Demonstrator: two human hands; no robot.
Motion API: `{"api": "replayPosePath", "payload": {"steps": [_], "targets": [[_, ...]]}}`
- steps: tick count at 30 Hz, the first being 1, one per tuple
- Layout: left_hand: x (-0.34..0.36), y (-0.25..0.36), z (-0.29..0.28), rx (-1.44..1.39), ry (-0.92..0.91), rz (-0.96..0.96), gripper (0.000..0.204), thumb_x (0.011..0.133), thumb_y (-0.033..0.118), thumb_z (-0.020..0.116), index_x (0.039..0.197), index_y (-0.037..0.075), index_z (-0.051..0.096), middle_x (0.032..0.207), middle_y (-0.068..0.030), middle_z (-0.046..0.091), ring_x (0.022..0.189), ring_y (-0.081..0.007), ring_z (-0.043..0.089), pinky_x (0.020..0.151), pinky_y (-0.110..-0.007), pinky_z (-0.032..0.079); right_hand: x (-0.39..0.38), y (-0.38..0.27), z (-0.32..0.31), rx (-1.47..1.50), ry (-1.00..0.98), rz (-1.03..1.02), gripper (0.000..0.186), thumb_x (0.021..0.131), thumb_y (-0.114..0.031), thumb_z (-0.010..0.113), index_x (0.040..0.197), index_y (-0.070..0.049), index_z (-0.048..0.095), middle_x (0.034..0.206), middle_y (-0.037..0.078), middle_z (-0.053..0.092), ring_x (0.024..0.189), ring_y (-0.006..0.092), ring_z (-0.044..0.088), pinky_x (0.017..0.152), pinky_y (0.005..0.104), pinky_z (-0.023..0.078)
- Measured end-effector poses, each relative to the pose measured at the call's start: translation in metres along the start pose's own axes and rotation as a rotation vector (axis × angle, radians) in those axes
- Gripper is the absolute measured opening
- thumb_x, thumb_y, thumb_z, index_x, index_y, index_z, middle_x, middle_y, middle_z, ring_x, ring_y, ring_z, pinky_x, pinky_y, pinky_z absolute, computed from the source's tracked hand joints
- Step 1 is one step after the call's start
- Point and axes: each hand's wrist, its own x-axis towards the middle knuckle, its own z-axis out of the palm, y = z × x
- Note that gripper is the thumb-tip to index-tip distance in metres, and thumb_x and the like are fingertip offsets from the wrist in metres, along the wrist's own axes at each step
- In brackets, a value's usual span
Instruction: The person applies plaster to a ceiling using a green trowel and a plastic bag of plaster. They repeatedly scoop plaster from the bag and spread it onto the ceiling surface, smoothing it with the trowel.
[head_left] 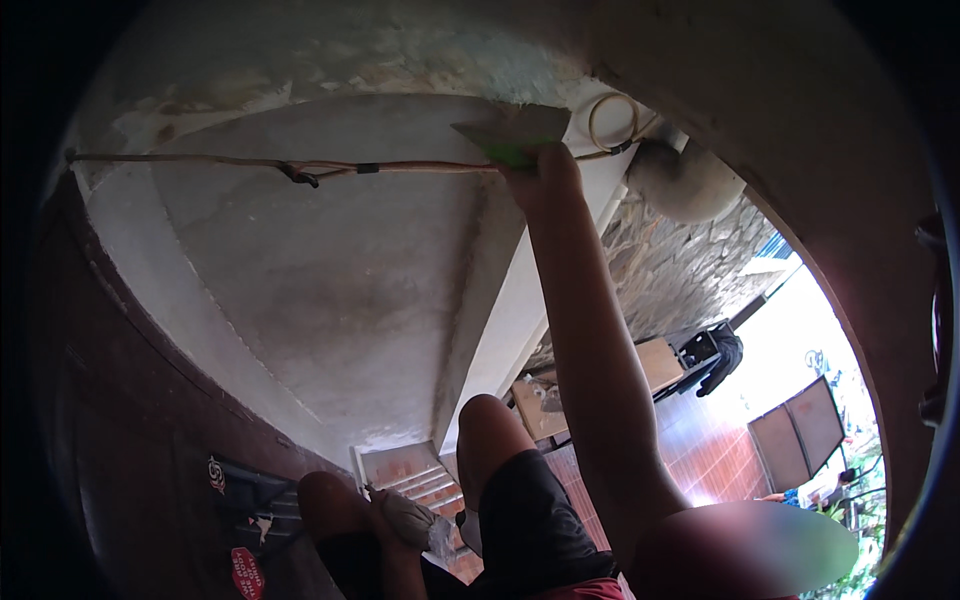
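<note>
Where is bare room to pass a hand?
Free: smooth grey plaster surface below the long brown cable, left of the right forearm. Crowded: around the right hand, with its green-handled flat scraper and coiled yellow cable nearby.

And the right hand [545, 170] wraps over the green-handled scraper [515, 155], masking much of the grip — while the cable [430, 167] disappears behind it! Down low, the left hand [388, 525] is dim, fingers unreadable. A blurred oval [750, 545] smothers the lower right; the red garment [585, 591] runs off the bottom edge.

Apparently a home's porch, stone wall [668, 268], reddish tiled floor [712, 448], greenery [870, 468] outside
</note>
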Motion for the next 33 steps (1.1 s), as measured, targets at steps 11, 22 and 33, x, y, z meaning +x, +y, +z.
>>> {"api": "replayPosePath", "payload": {"steps": [11, 22, 33], "targets": [[-0.006, 0.007, 0.003, -0.051, -0.1, -0.036, 0.027, 0.084, 0.043, 0.057, 0.079, 0.016, 0.059, 0.068, -0.0027, 0.061, 0.06, -0.0232, 0.062, 0.057, -0.039, 0.054, 0.004, -0.013, -0.011, 0.035, -0.137, -0.002, 0.037, 0.096, -0.004, 0.031, 0.129, 0.008, 0.041, 0.131, 0.025, 0.045, 0.123, 0.0428, 0.047, 0.107, 0.0541, 0.041], [-0.009, 0.004, 0.007, -0.09, -0.06, -0.023, 0.027, 0.083, 0.041, 0.059, 0.087, 0.015, 0.059, 0.077, -0.0034, 0.061, 0.066, -0.023, 0.062, 0.062, -0.038, 0.055, -0.034, -0.019, -0.044, -0.115, -0.251, -0.128, 0.035, 0.093, -0.003, 0.051, 0.128, 0.001, 0.049, 0.114, 0.018, 0.059, 0.1, 0.0315, 0.064, 0.093, 0.0451, 0.054], [-0.013, 0.01, 0.011, -0.074, -0.138, -0.004, 0.024, 0.083, 0.04, 0.058, 0.088, 0.016, 0.058, 0.079, -0.0029, 0.061, 0.069, -0.022, 0.062, 0.064, -0.037, 0.053, -0.017, 0.002, 0.035, -1.372, 0.024, -1.032, 0.077, 0.075, 0.002, 0.05, 0.149, 0.0, 0.028, 0.124, 0.026, 0.058, 0.097, 0.0269, 0.067, 0.08, 0.037, 0.055]]}}
